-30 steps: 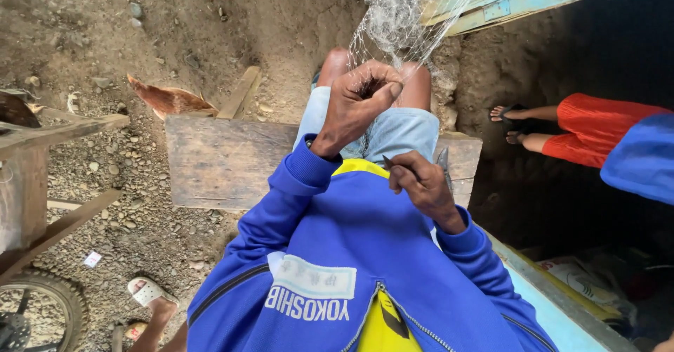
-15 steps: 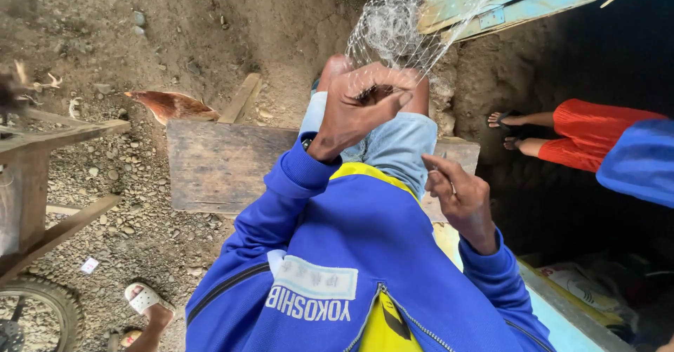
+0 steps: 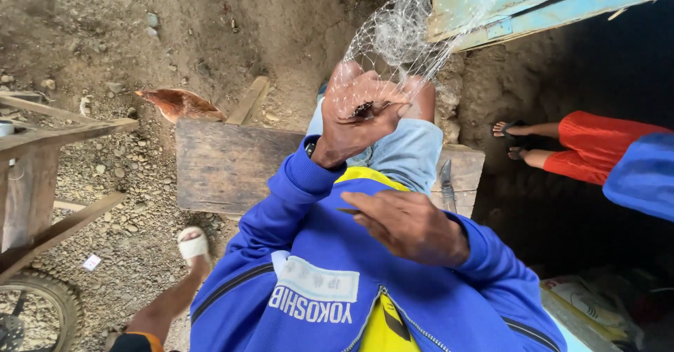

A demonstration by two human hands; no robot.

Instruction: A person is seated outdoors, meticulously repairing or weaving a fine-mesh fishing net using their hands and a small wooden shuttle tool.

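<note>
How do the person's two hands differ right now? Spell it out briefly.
The left hand is raised over the knees, fisted on the fine net. The right hand sits low by the chest, off the net. The left hand shows curled fingers behind mesh. The right hand shows its back, fingers bent, with a thin sliver at their tips that is too small to identify. Both come out of blue sleeves.

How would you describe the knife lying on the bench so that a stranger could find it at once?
Start at the weathered wooden bench on the dirt ground. At its end nearest the dark doorway, beside the pale denim shorts, lies a small knife. It is the only thin, greyish, bladed thing on the wood.
</note>
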